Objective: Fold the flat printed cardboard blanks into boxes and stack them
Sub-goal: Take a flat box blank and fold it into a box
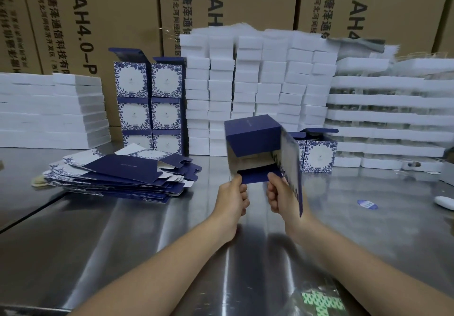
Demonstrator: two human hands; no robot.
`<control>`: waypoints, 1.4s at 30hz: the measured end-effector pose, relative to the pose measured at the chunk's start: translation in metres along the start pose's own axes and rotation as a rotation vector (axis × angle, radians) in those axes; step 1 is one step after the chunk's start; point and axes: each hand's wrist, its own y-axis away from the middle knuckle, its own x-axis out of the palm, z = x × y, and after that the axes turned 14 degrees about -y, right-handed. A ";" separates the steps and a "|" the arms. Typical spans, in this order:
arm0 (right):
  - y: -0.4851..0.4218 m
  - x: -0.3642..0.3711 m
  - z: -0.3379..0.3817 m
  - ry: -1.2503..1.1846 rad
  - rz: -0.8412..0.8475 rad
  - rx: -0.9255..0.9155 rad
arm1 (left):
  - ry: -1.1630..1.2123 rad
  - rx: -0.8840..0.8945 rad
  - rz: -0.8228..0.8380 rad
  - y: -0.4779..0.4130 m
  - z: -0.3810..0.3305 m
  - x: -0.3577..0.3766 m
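Note:
A half-opened navy and white floral box blank point(255, 141) is held up above the steel table point(147, 229), its open end facing me. My left hand point(233, 197) pinches its lower left corner. My right hand point(282, 196) grips the lower navy flap and the floral side panel. A pile of flat blanks point(118, 173) lies to the left on the table. Folded floral boxes stand stacked in two columns point(149, 102) at the back, and more folded boxes point(317, 153) sit at the right behind the held one.
Stacks of white foam trays point(258, 82) fill the back, with more at the left point(51, 111) and right point(388, 116). Large brown cartons point(98, 20) form the wall behind. A blue sticker point(367, 204) and a white object point(444, 202) lie on the right.

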 end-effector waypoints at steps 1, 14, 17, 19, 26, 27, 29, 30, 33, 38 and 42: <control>0.000 -0.001 -0.001 0.032 0.015 -0.007 | -0.002 0.008 -0.002 -0.001 -0.001 0.000; 0.002 0.000 0.000 -0.126 -0.081 -0.109 | -0.011 0.080 -0.155 -0.008 0.003 -0.007; 0.006 0.001 -0.003 -0.057 -0.019 -0.106 | 0.019 0.088 -0.183 -0.010 0.002 -0.010; 0.005 0.001 -0.004 -0.010 -0.010 -0.112 | 0.030 0.108 -0.200 -0.011 0.002 -0.011; 0.004 -0.003 0.004 -0.082 -0.090 -0.158 | 0.043 0.026 0.042 -0.008 0.003 -0.005; 0.005 -0.003 0.004 -0.094 -0.101 -0.160 | 0.048 0.027 0.065 -0.008 0.002 -0.005; 0.005 0.000 0.004 -0.109 -0.078 -0.109 | 0.053 0.048 0.078 -0.008 0.000 -0.005; 0.006 0.002 0.004 -0.106 -0.040 -0.062 | 0.056 0.056 0.075 -0.007 -0.001 -0.005; 0.008 0.006 0.002 -0.072 0.059 0.006 | 0.067 0.056 0.058 -0.005 -0.002 -0.007; 0.009 0.005 0.005 -0.089 0.041 -0.012 | -0.001 0.035 0.147 -0.002 0.003 -0.002; 0.012 0.005 0.003 0.079 0.086 -0.039 | -0.053 0.062 0.169 -0.002 -0.001 -0.002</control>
